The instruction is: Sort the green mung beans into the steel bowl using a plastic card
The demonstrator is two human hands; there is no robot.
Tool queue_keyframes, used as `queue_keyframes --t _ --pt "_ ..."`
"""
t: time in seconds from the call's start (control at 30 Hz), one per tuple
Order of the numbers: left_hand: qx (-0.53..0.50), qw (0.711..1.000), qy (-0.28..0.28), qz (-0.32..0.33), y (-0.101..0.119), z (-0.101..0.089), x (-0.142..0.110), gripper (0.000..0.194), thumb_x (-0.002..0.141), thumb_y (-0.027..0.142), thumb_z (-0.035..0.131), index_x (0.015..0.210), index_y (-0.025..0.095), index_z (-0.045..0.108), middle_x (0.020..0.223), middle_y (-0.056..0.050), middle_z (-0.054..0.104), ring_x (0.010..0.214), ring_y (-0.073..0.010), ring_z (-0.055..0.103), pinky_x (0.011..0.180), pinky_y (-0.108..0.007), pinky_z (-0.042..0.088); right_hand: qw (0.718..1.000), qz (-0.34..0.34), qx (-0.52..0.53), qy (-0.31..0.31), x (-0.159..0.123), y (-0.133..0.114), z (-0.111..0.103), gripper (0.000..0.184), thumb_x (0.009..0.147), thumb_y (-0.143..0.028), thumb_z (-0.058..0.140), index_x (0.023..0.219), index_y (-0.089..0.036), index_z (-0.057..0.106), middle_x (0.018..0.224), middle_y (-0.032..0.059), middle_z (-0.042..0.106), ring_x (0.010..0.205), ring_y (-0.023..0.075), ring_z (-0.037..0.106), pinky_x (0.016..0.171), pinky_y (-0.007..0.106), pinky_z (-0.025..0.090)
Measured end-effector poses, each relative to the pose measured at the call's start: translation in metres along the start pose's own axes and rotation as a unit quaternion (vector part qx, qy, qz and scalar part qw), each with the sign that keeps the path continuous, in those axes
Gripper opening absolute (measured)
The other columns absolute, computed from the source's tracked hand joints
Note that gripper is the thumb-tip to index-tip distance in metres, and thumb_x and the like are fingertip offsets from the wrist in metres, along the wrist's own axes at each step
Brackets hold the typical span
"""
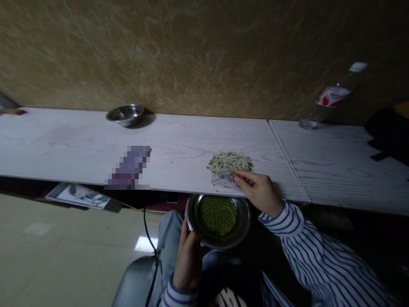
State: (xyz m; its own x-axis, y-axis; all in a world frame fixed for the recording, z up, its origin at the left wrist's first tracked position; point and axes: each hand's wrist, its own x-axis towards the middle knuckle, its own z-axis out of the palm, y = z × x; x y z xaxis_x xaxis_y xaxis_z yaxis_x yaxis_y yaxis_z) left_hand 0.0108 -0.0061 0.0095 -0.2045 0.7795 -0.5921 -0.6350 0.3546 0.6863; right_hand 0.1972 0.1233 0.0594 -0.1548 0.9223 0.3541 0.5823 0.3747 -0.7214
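Observation:
My left hand (188, 256) is closed on the left rim of a metal bowl (244, 230), its thumb along the edge. The bowl sits above my lap, just below the table edge, with small round mung beans (219, 214) in it. On the table, a flat patch of green beans mixed with pale bits (230, 162) is spread out. My right hand (260, 189) pinches a thin, translucent greyish sheet (222, 179), perhaps plastic, at the near side of this patch. A few dark specks lie by the sheet.
A smaller metal bowl (126, 115) stands by the wall. Left of the patch lies a pixelated flat object (129, 168). A clear bottle (332, 98) with a white cap stands at right, beside dark fabric (390, 132). Below the table are an open drawer (79, 197) and a black cable (145, 226).

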Motion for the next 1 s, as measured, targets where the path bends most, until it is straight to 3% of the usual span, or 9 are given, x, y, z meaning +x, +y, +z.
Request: queue_keyframes --t 0.43,0.57,0.77,1.0 --pt "0.0 1.0 -0.011 0.002 0.003 0.001 -0.001 0.071 0.073 0.03 0.067 0.141 0.028 0.049 0.131 -0.01 0.063 0.105 -0.0299 0.06 0.079 -0.038 0.055 0.997 -0.009 0.036 -0.063 -0.008 -0.007 -0.007 0.025 0.087 -0.025 0.062 0.106 -0.022 0.079 0.101 0.007 0.081 0.089 0.0217 0.077 0.081 0.034 0.063" --pt "0.007 1.0 -0.01 0.001 0.003 0.002 0.0 0.072 0.071 0.027 0.066 0.141 0.029 0.049 0.131 -0.01 0.063 0.103 -0.0305 0.061 0.076 -0.037 0.055 0.999 0.015 0.042 -0.031 -0.01 -0.003 -0.02 0.025 0.087 -0.028 0.064 0.104 -0.021 0.08 0.098 0.007 0.081 0.089 0.0231 0.077 0.084 0.036 0.063" --pt "0.011 1.0 -0.003 -0.007 -0.002 0.002 0.001 0.071 0.071 0.03 0.066 0.14 0.027 0.05 0.128 -0.011 0.064 0.103 -0.0301 0.061 0.071 -0.035 0.054 0.998 0.053 0.042 0.017 -0.006 0.014 -0.041 0.026 0.085 -0.034 0.066 0.101 -0.02 0.081 0.091 0.0081 0.081 0.079 0.0233 0.077 0.073 0.034 0.063" --pt "0.013 1.0 -0.019 -0.013 -0.002 0.008 -0.001 0.068 0.072 0.027 0.065 0.139 0.031 0.05 0.132 -0.009 0.061 0.108 -0.0312 0.059 0.066 -0.033 0.053 0.998 0.057 0.03 0.013 -0.011 0.016 -0.037 0.025 0.083 -0.03 0.065 0.099 -0.02 0.081 0.095 0.009 0.081 0.088 0.0245 0.077 0.082 0.037 0.062"
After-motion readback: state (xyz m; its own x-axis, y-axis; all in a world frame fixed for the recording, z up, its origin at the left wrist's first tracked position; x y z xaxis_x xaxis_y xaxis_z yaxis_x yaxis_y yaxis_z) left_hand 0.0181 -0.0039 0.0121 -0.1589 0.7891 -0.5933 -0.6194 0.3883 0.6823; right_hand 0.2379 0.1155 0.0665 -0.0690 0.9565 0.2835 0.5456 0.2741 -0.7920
